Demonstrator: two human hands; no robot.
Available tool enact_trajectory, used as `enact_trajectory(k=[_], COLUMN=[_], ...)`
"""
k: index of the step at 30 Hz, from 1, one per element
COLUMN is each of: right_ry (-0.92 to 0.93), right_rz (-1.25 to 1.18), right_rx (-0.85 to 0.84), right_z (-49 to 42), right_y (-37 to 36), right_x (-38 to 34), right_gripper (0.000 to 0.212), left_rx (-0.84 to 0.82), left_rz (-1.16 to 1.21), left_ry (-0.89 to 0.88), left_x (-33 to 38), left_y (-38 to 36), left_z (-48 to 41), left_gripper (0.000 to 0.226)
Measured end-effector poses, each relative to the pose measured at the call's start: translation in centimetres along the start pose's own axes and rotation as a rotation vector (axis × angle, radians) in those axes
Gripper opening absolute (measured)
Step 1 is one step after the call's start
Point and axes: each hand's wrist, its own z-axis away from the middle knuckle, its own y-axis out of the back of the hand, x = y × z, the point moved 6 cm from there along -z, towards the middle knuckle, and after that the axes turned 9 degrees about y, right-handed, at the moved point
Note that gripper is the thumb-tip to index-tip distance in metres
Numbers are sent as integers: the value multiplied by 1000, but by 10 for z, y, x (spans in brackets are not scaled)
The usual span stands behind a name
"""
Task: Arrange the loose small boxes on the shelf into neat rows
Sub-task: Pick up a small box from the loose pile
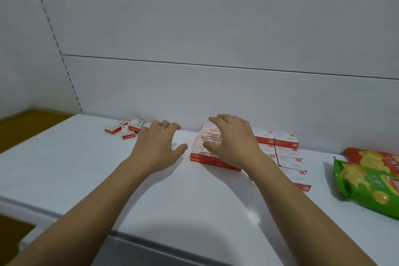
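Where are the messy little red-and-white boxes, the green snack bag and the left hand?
Loose small red-and-white cardboard boxes (127, 130): head view, top of one box.
Green plastic snack bag (367, 188): head view, its front.
Left hand (155, 146): head view, back of hand.

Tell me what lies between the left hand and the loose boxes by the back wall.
Nothing visible. The left hand lies right beside the loose boxes, its fingertips at the pile's edge.

A shop: white slotted shelving, boxed stock, snack packets
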Motion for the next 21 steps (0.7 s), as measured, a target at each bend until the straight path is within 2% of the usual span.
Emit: enact_trajectory(k=[13,17,21], right_ry=[74,31,-66], right_rz=[-63,-62,-63], right_rx=[-98,-158,-192], right_z=[-89,-115,-140], right_y=[-61,-93,-125], right_x=[-99,-115,-126], right_gripper=[62,60,52], left_rx=[-13,-22,-20], left_rz=[-67,-23,49], left_ry=[232,223,138], left_x=[-151,-178,-187], left_y=[-11,-19,-25], left_z=[-25,-38,-57], left_gripper=[62,61,55])
